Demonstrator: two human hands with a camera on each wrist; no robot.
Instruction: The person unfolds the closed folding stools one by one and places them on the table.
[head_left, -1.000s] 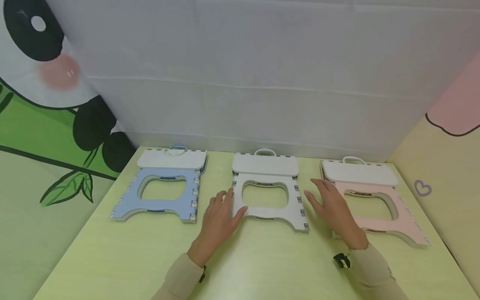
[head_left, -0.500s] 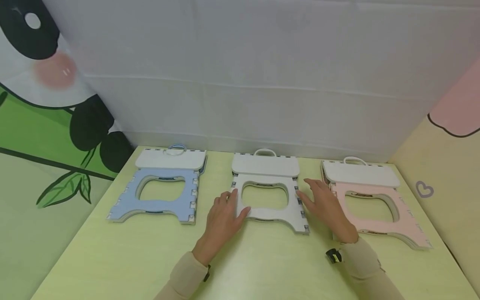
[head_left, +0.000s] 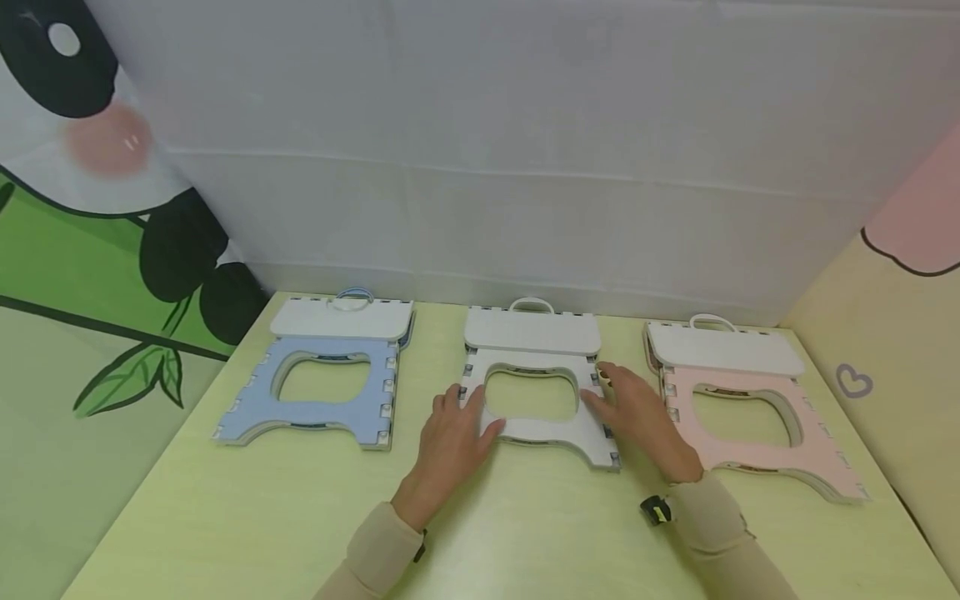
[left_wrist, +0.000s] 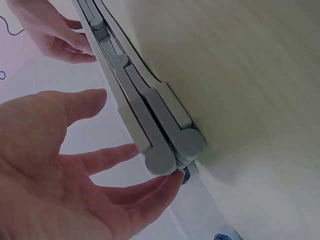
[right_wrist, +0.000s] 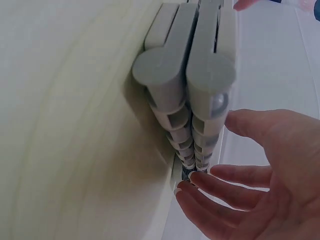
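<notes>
A white folding stool [head_left: 540, 429] lies folded flat on the table in the middle of the head view. At its left side is my left hand [head_left: 448, 442], with the thumb over the front leg. The left wrist view shows those fingers [left_wrist: 150, 200] touching the hinged side while the thumb stands off the stool. My right hand [head_left: 637, 417] is at the opposite side, thumb over the white panel. In the right wrist view its loosely bent fingers [right_wrist: 225, 192] reach the slotted side edge, with the thumb tip close to the upper panel.
A blue folding stool [head_left: 318, 410] lies folded to the left, and a pink one [head_left: 750, 454] to the right, close to my right forearm. Behind them a white cloth wall [head_left: 525, 208] rises from the back edge of the table [head_left: 262, 517].
My right hand has moved left from beside the pink stool to the right side of the white stool. My left hand has shifted slightly right, staying at the left side.
</notes>
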